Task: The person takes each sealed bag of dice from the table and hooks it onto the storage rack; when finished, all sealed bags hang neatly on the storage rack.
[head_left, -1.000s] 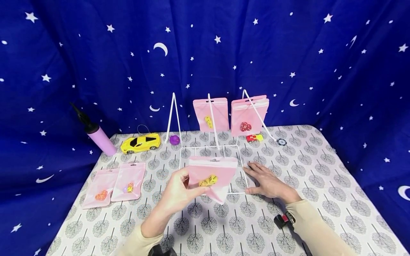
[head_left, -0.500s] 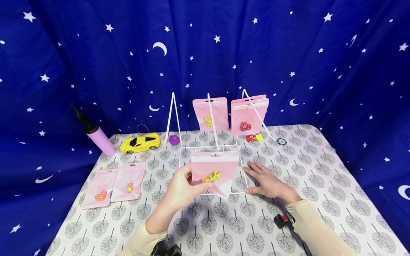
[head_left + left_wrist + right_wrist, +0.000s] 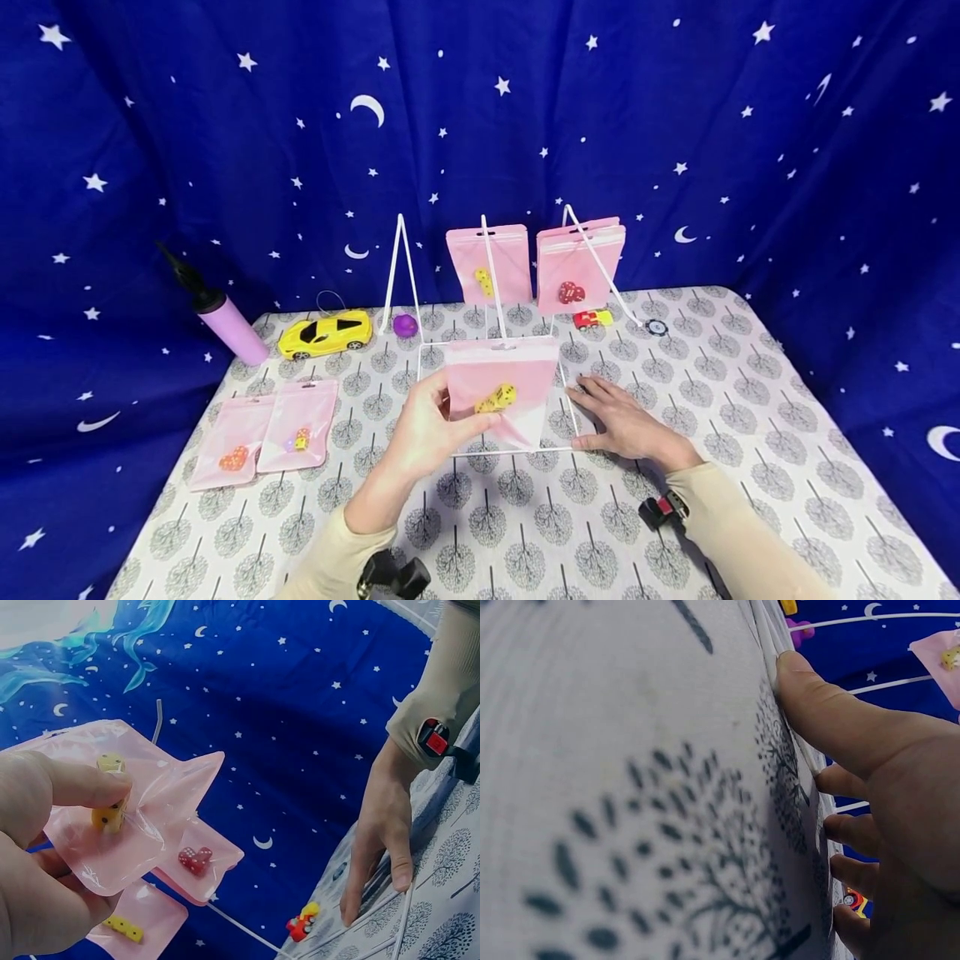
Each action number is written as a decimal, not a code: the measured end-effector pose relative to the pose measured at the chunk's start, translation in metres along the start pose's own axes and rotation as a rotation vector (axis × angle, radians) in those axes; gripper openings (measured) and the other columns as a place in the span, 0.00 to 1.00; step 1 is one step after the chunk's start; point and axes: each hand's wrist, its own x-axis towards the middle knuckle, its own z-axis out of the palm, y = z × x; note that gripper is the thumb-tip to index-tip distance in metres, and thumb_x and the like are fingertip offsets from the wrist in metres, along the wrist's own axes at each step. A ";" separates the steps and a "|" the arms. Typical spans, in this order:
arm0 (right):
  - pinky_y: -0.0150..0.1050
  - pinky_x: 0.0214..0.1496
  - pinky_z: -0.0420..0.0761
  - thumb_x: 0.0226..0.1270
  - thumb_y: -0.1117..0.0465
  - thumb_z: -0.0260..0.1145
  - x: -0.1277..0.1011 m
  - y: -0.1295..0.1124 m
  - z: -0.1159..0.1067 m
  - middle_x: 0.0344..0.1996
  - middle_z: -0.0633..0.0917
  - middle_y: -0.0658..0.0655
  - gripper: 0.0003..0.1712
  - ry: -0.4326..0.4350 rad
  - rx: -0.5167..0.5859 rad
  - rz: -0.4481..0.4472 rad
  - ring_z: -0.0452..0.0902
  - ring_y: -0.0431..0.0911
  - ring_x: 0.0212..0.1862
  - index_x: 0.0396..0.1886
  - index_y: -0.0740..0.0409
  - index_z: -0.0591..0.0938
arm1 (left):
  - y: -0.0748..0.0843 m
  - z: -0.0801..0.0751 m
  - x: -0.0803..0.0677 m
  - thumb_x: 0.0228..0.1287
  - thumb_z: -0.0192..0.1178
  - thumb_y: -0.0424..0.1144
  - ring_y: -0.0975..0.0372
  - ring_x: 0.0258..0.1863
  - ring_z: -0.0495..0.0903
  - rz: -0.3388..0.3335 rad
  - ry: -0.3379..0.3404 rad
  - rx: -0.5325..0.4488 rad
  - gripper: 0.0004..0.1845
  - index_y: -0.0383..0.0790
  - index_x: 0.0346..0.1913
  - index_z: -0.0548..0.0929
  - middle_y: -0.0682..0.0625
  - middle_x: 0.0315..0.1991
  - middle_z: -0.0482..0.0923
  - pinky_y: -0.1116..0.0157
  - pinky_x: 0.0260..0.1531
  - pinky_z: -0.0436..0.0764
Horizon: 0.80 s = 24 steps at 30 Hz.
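My left hand (image 3: 444, 417) pinches a pink zip pouch (image 3: 504, 377) with yellow dice (image 3: 497, 398) inside, held upright over the base of a white wire rack (image 3: 491, 275). In the left wrist view my thumb (image 3: 82, 784) presses the pouch (image 3: 150, 817) beside the dice. My right hand (image 3: 609, 412) lies flat on the table with straight fingers on the rack's front right corner; in the right wrist view its fingers (image 3: 840, 727) press the wire against the tablecloth (image 3: 630, 787). One pink pouch with yellow dice (image 3: 487, 262) hangs on the rack, and pouches with red dice (image 3: 579, 262) hang beside it.
Two more pink pouches (image 3: 232, 442) (image 3: 300, 425) lie flat at the table's left. Along the back stand a purple pump (image 3: 225, 321), a yellow toy car (image 3: 326, 332), a purple ball (image 3: 406, 325), a small red toy car (image 3: 592, 318) and a chip (image 3: 657, 327). A starry blue cloth hangs behind.
My left hand has lifted the pouch a little and carried it farther from me toward the rack's hooks, turning it more upright. The right hand has stayed on the rack base.
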 end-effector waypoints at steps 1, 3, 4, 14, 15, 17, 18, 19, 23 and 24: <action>0.70 0.70 0.55 0.56 0.37 0.69 0.000 0.001 0.000 0.71 0.61 0.74 0.51 0.001 -0.004 -0.002 0.52 0.70 0.72 0.72 0.59 0.66 | 0.000 0.000 0.001 0.49 0.72 0.27 0.55 0.47 0.83 -0.001 0.000 0.000 0.25 0.37 0.53 0.80 0.43 0.49 0.83 0.61 0.50 0.84; 0.70 0.70 0.55 0.55 0.36 0.69 0.001 0.001 -0.001 0.71 0.60 0.73 0.51 -0.003 -0.006 0.001 0.52 0.70 0.72 0.72 0.59 0.65 | -0.001 0.000 0.002 0.49 0.72 0.27 0.54 0.47 0.83 0.002 -0.001 -0.005 0.25 0.37 0.54 0.80 0.42 0.49 0.83 0.61 0.50 0.84; 0.70 0.70 0.55 0.55 0.36 0.69 0.001 0.001 -0.001 0.72 0.60 0.73 0.51 -0.006 -0.004 0.004 0.52 0.70 0.73 0.73 0.59 0.65 | -0.001 0.001 0.003 0.49 0.72 0.27 0.54 0.47 0.83 0.000 0.000 -0.008 0.25 0.37 0.53 0.80 0.41 0.49 0.83 0.61 0.49 0.84; 0.69 0.72 0.51 0.56 0.37 0.69 0.002 -0.002 -0.004 0.73 0.58 0.72 0.51 -0.032 0.017 0.021 0.49 0.69 0.73 0.73 0.58 0.64 | -0.005 0.002 0.012 0.49 0.72 0.29 0.57 0.42 0.83 -0.076 0.049 0.036 0.25 0.41 0.53 0.80 0.46 0.46 0.83 0.63 0.40 0.87; 0.69 0.72 0.51 0.56 0.37 0.69 0.002 -0.002 -0.004 0.73 0.58 0.72 0.51 -0.036 0.017 0.023 0.49 0.69 0.74 0.73 0.58 0.64 | -0.006 0.001 0.013 0.49 0.72 0.29 0.57 0.41 0.83 -0.077 0.056 0.042 0.25 0.41 0.53 0.80 0.46 0.46 0.83 0.63 0.39 0.87; 0.68 0.73 0.50 0.56 0.37 0.69 0.002 -0.002 -0.004 0.73 0.58 0.71 0.52 -0.043 0.019 0.028 0.48 0.68 0.74 0.74 0.57 0.63 | -0.008 0.000 0.017 0.49 0.73 0.30 0.57 0.41 0.84 -0.073 0.072 0.060 0.25 0.41 0.53 0.80 0.46 0.46 0.84 0.63 0.39 0.87; 0.67 0.73 0.50 0.56 0.37 0.69 0.002 -0.002 -0.004 0.73 0.57 0.71 0.52 -0.045 0.016 0.028 0.48 0.68 0.74 0.74 0.57 0.63 | -0.010 0.000 0.018 0.49 0.73 0.30 0.57 0.41 0.84 -0.068 0.075 0.065 0.25 0.41 0.53 0.81 0.46 0.46 0.84 0.63 0.39 0.87; 0.67 0.73 0.50 0.56 0.37 0.69 0.002 -0.002 -0.004 0.73 0.57 0.71 0.52 -0.046 0.017 0.027 0.48 0.68 0.74 0.74 0.57 0.63 | -0.011 -0.001 0.020 0.49 0.73 0.30 0.57 0.40 0.84 -0.066 0.081 0.073 0.25 0.40 0.53 0.81 0.46 0.45 0.84 0.63 0.37 0.87; 0.68 0.73 0.50 0.56 0.37 0.69 0.001 -0.003 -0.004 0.73 0.58 0.72 0.52 -0.048 0.024 0.030 0.49 0.68 0.74 0.74 0.58 0.63 | -0.015 -0.001 0.027 0.49 0.73 0.31 0.57 0.41 0.84 -0.066 0.101 0.099 0.25 0.39 0.53 0.81 0.45 0.45 0.84 0.64 0.39 0.87; 0.68 0.73 0.50 0.55 0.38 0.70 0.001 -0.003 -0.004 0.73 0.57 0.72 0.52 -0.049 0.028 0.032 0.48 0.68 0.74 0.74 0.58 0.63 | -0.016 -0.001 0.029 0.49 0.73 0.32 0.57 0.41 0.84 -0.071 0.110 0.106 0.25 0.39 0.53 0.81 0.45 0.45 0.84 0.64 0.39 0.86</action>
